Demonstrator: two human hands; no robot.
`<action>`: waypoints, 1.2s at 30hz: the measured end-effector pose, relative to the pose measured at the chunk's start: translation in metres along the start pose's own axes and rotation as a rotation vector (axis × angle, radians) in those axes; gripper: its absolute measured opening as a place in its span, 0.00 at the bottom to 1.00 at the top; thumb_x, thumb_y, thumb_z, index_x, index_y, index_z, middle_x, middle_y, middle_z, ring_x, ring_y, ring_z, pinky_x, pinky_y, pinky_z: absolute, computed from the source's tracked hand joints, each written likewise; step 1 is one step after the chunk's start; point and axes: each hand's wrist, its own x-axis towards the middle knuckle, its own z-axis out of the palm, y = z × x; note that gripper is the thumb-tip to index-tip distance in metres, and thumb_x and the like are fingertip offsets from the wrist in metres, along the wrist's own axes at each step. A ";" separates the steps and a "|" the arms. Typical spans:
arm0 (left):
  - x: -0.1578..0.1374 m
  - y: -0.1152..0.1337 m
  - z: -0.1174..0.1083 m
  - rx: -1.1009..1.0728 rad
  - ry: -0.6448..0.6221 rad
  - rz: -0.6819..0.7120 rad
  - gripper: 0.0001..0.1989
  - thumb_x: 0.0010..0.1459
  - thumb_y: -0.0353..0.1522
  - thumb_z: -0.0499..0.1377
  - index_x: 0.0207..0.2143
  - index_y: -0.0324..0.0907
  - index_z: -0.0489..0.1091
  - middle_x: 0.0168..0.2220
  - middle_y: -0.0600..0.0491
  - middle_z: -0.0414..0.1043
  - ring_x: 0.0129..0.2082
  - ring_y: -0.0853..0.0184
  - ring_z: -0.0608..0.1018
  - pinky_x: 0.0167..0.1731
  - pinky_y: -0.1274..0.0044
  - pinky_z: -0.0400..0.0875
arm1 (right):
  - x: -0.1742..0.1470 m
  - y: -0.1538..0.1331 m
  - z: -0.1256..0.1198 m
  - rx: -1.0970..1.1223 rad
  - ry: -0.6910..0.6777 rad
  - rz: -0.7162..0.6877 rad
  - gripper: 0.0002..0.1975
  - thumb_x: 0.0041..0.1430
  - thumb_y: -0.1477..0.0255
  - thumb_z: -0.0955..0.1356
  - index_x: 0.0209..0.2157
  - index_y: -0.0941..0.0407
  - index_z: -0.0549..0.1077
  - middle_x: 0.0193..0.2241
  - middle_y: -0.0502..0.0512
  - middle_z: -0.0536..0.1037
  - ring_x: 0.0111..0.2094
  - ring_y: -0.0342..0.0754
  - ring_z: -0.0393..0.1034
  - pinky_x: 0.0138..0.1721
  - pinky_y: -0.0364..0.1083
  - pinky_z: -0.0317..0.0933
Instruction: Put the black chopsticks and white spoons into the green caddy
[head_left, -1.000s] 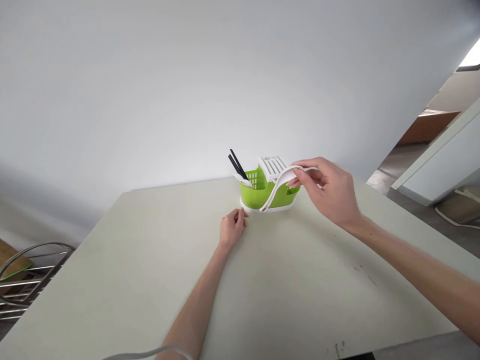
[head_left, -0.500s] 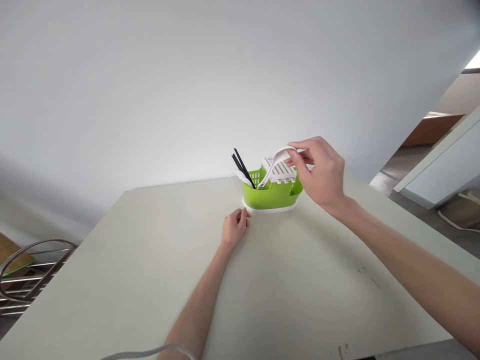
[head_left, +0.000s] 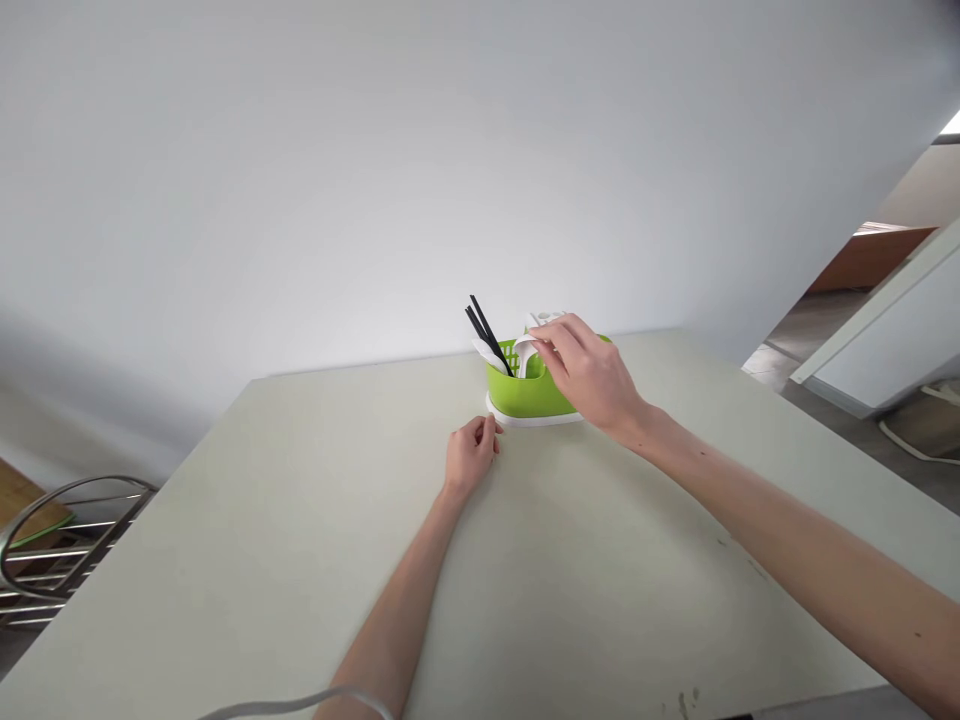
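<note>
A: Right hand (head_left: 589,375)?

B: Over the green caddy (head_left: 525,393), fingers pinched together on the top of a white utensil (head_left: 523,352) that stands in the left compartment. Can't tell if it's a spoon or fork.

A: What else is in there?

B: Black chopsticks (head_left: 484,330) in the same compartment, leaning to 10 o'clock, plus another white piece beside them. A white slotted insert (head_left: 541,319) shows behind the fingers.

A: The caddy itself?

B: Lime green, mesh wall, white base tray, at 12 o'clock on the pale table (head_left: 300,520), near the far edge.

A: Left hand (head_left: 469,455)?

B: Loosely curled, empty, resting on the table at the caddy's 7 o'clock, just beside the tray. Wire rack (head_left: 45,550) off at 9 o'clock.
</note>
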 end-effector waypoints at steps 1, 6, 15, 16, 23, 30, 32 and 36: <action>0.000 0.000 0.000 -0.001 0.001 0.005 0.24 0.69 0.50 0.49 0.30 0.44 0.73 0.21 0.56 0.72 0.20 0.68 0.71 0.27 0.76 0.65 | 0.000 0.000 0.002 0.003 -0.016 0.000 0.12 0.78 0.70 0.60 0.47 0.53 0.74 0.43 0.59 0.81 0.37 0.48 0.78 0.36 0.46 0.68; 0.000 0.000 0.000 -0.005 0.006 0.009 0.25 0.69 0.50 0.50 0.30 0.44 0.73 0.21 0.56 0.71 0.19 0.68 0.71 0.27 0.76 0.65 | -0.004 -0.001 0.011 -0.015 -0.100 0.028 0.12 0.77 0.70 0.60 0.45 0.54 0.75 0.42 0.58 0.81 0.34 0.48 0.77 0.32 0.46 0.64; 0.001 -0.001 0.001 -0.009 0.004 0.015 0.24 0.69 0.50 0.50 0.30 0.45 0.72 0.21 0.56 0.71 0.19 0.68 0.71 0.27 0.75 0.65 | -0.006 -0.003 0.019 -0.078 -0.154 0.013 0.12 0.75 0.72 0.61 0.41 0.55 0.76 0.39 0.58 0.81 0.31 0.48 0.74 0.28 0.45 0.57; 0.001 -0.001 0.001 -0.008 0.005 0.014 0.24 0.69 0.50 0.50 0.30 0.45 0.72 0.21 0.56 0.71 0.19 0.68 0.71 0.27 0.75 0.65 | -0.006 -0.003 0.019 -0.081 -0.165 0.015 0.11 0.75 0.73 0.62 0.41 0.55 0.76 0.40 0.58 0.81 0.31 0.48 0.75 0.28 0.45 0.57; 0.001 -0.001 0.001 -0.014 0.002 0.007 0.23 0.69 0.49 0.50 0.30 0.44 0.73 0.21 0.56 0.71 0.20 0.68 0.71 0.27 0.76 0.65 | -0.004 -0.003 0.022 -0.108 -0.226 0.035 0.10 0.73 0.75 0.63 0.42 0.55 0.76 0.40 0.58 0.80 0.31 0.49 0.74 0.27 0.46 0.56; 0.000 0.001 0.001 -0.021 0.000 0.001 0.23 0.69 0.49 0.50 0.29 0.44 0.72 0.20 0.57 0.70 0.19 0.69 0.70 0.27 0.76 0.65 | 0.003 -0.008 0.019 -0.114 -0.302 0.083 0.09 0.73 0.75 0.64 0.45 0.56 0.77 0.43 0.59 0.81 0.32 0.49 0.75 0.28 0.47 0.57; 0.000 0.001 0.001 -0.023 0.000 0.000 0.23 0.69 0.49 0.50 0.30 0.44 0.72 0.20 0.57 0.70 0.19 0.69 0.70 0.26 0.76 0.65 | 0.004 -0.009 0.017 -0.117 -0.317 0.094 0.10 0.73 0.74 0.64 0.46 0.56 0.77 0.43 0.59 0.81 0.33 0.49 0.75 0.29 0.47 0.58; 0.001 0.000 0.001 -0.026 0.005 0.001 0.23 0.69 0.49 0.51 0.30 0.44 0.72 0.20 0.56 0.70 0.19 0.69 0.71 0.26 0.76 0.64 | 0.005 -0.010 0.016 -0.120 -0.352 0.108 0.10 0.74 0.74 0.63 0.48 0.56 0.76 0.45 0.59 0.80 0.35 0.49 0.76 0.31 0.46 0.59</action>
